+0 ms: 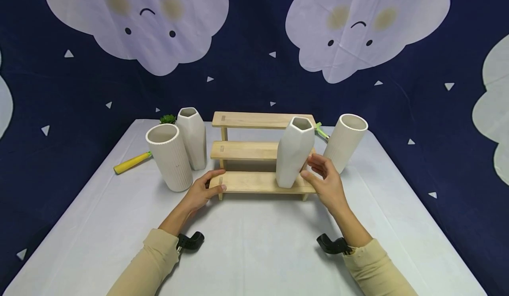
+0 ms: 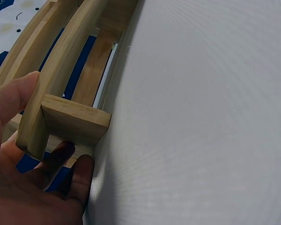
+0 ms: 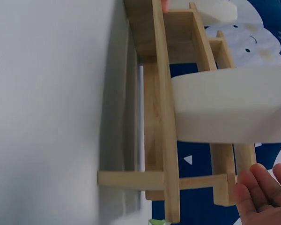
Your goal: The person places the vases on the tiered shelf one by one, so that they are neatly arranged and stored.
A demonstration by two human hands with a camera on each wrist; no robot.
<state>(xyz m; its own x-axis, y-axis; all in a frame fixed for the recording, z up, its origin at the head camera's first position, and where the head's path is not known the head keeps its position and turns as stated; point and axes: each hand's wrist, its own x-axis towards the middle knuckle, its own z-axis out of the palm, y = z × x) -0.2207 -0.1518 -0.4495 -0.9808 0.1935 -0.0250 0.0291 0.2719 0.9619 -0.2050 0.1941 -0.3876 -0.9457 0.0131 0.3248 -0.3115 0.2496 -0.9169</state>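
Note:
A three-tier wooden display stand [image 1: 258, 182] stands on the white-covered table. My left hand [image 1: 199, 195] grips the left end of its lowest step; in the left wrist view the thumb [image 2: 18, 96] lies over the board and the fingers reach beneath it. A white faceted vase [image 1: 294, 154] stands on the right part of that lowest step. Just right of the vase, by the stand's right end, is my right hand [image 1: 328, 187], its fingers loosely extended. The right wrist view shows those fingers [image 3: 257, 187] beside the stand, holding nothing.
Left of the stand are a white ribbed vase [image 1: 169, 159], another faceted vase [image 1: 192, 141], a yellow-handled tool [image 1: 132, 163] and a small green plant [image 1: 168, 119]. A second ribbed vase [image 1: 345, 141] and a green tool [image 1: 321, 131] are at the right. A dark blue cloud-patterned cloth [image 1: 254, 44] hangs behind.

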